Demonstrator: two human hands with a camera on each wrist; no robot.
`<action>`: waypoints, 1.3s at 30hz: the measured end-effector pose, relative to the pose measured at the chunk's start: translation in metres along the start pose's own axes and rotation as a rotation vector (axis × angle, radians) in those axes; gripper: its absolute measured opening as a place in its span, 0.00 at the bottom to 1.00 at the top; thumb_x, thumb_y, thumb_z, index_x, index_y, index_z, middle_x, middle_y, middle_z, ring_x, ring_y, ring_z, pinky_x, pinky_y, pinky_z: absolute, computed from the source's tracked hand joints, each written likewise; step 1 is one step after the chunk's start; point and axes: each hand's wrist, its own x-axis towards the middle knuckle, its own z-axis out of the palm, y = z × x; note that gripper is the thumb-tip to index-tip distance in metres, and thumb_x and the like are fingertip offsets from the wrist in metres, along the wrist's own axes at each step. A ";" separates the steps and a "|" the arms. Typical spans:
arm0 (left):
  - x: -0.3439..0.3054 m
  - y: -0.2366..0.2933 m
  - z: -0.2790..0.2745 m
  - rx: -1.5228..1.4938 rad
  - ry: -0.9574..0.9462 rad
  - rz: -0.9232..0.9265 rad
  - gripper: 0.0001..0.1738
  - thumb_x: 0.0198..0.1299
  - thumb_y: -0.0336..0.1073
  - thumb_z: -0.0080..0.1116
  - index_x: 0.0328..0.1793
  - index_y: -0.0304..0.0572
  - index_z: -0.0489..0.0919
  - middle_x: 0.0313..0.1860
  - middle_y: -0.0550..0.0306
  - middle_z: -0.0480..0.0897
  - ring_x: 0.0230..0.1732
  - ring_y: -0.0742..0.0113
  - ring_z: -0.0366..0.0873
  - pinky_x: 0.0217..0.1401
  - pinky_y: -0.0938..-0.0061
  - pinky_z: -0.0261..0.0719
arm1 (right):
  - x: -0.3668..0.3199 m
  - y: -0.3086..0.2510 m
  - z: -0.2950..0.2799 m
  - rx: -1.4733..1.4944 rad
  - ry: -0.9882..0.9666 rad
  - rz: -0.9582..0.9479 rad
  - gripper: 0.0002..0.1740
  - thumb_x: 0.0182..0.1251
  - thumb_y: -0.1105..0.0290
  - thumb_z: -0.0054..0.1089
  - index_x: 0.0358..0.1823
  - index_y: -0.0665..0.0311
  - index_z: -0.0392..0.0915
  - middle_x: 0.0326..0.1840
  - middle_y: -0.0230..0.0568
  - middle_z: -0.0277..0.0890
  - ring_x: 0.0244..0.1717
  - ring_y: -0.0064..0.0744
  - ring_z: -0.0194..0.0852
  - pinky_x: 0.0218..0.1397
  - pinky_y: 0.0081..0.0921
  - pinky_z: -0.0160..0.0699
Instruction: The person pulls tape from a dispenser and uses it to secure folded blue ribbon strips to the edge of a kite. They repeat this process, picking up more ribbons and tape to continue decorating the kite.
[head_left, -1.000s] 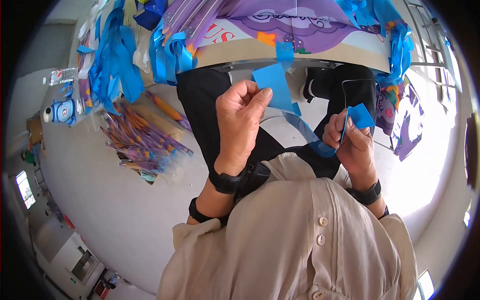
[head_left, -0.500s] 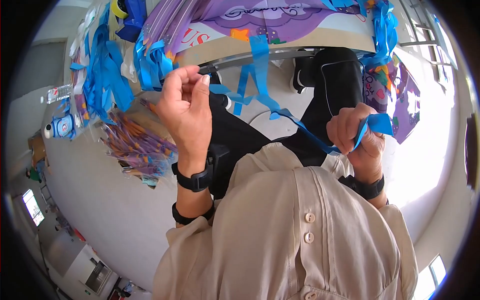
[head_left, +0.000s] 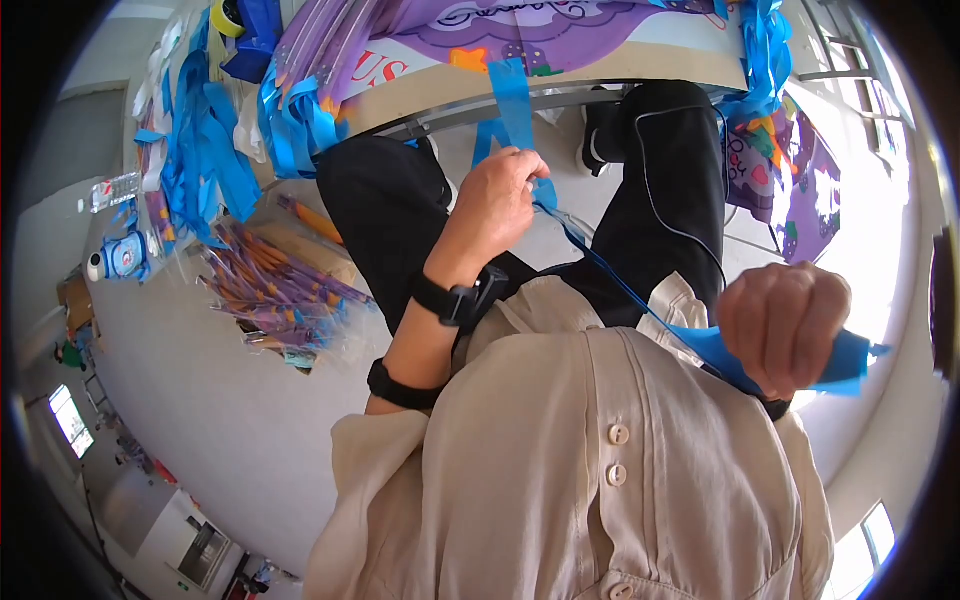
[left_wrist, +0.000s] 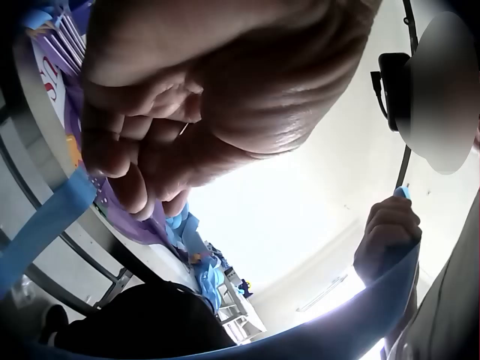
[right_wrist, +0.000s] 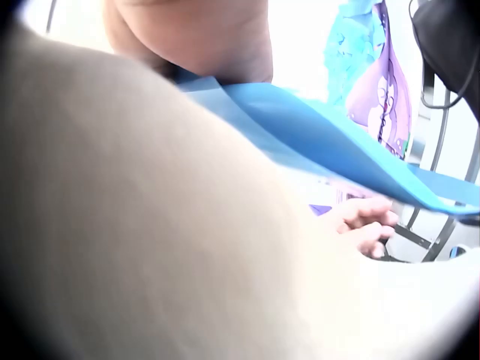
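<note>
Blue ribbon (head_left: 712,350) is stretched tight from the table edge (head_left: 620,85) back to the chest. From my end, the left hand (head_left: 497,200) has its fingers curled, pinching it just below the table. The right hand (head_left: 783,320) is a closed fist round the other end, with the tail sticking out. Purple packs (head_left: 280,285) lie on the floor.

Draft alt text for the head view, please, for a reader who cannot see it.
A person in a beige shirt stretches a blue strip: the left-hand grip pinches it by the table edge, the right-hand grip clutches its other end close to the shirt. Purple printed sheets and more blue strips lie on the table.
</note>
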 end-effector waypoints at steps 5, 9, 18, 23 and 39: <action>0.028 -0.046 0.036 0.120 -0.295 -0.081 0.15 0.50 0.22 0.48 0.44 0.38 0.79 0.43 0.45 0.80 0.48 0.46 0.76 0.50 0.60 0.73 | 0.011 -0.034 0.025 -0.114 -0.038 0.057 0.14 0.55 0.63 0.68 0.35 0.66 0.78 0.26 0.44 0.78 0.23 0.35 0.78 0.23 0.25 0.73; 0.042 -0.072 0.067 0.216 -0.512 -0.076 0.24 0.48 0.19 0.47 0.52 0.44 0.79 0.49 0.44 0.79 0.53 0.47 0.75 0.54 0.63 0.73 | 0.008 -0.048 0.033 -0.059 -0.025 -0.028 0.11 0.54 0.68 0.67 0.34 0.67 0.78 0.25 0.46 0.78 0.21 0.35 0.78 0.22 0.24 0.73; 0.062 -0.087 0.106 0.088 -1.124 -0.451 0.40 0.47 0.13 0.41 0.65 0.59 0.71 0.48 0.50 0.81 0.46 0.61 0.81 0.35 0.74 0.77 | 0.034 -0.055 0.056 0.289 0.194 -0.464 0.07 0.57 0.79 0.48 0.21 0.65 0.68 0.15 0.35 0.62 0.12 0.22 0.57 0.15 0.18 0.50; 0.059 -0.098 0.125 -0.017 -1.080 -0.033 0.23 0.45 0.20 0.58 0.50 0.48 0.81 0.39 0.54 0.83 0.37 0.61 0.81 0.37 0.71 0.76 | 0.034 -0.055 0.052 0.334 0.217 -0.460 0.09 0.58 0.76 0.49 0.20 0.63 0.68 0.15 0.34 0.63 0.13 0.21 0.58 0.17 0.17 0.52; 0.066 -0.082 0.067 0.433 -0.854 -0.258 0.09 0.42 0.28 0.54 0.32 0.35 0.80 0.30 0.44 0.81 0.35 0.55 0.80 0.36 0.67 0.74 | -0.132 -0.191 0.032 0.034 1.070 -0.557 0.13 0.67 0.70 0.50 0.22 0.63 0.69 0.18 0.37 0.65 0.20 0.29 0.65 0.31 0.19 0.66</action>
